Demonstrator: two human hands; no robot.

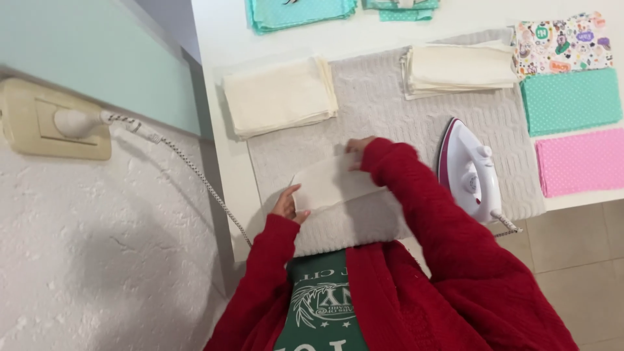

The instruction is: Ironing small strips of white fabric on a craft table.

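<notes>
Both hands rest flat on a cream fabric piece rather than clenching it: the left hand pinches its near-left edge between thumb and fingers, and the right hand, mostly hidden by its red sleeve, presses fingertips on the far-right corner — whether those fingers curl around the edge or only lie on it I cannot tell. The piece lies on the near part of a grey textured pressing mat, close to the person's body. Judging from this, the step in hand is smoothing or squaring up the cloth on the mat, not ironing it. Just right of the piece a white and magenta iron sits on the mat, apart from both hands, its cord trailing off the near edge. A next move would call for the right hand to let go of the corner and cross to the iron's handle while the left keeps the cloth from sliding. Farther out, two stacks of cream squares — a left stack and a right stack — lie at the mat's far side, with a teal dotted fabric, a pink dotted fabric and a printed fabric on the white table.
</notes>
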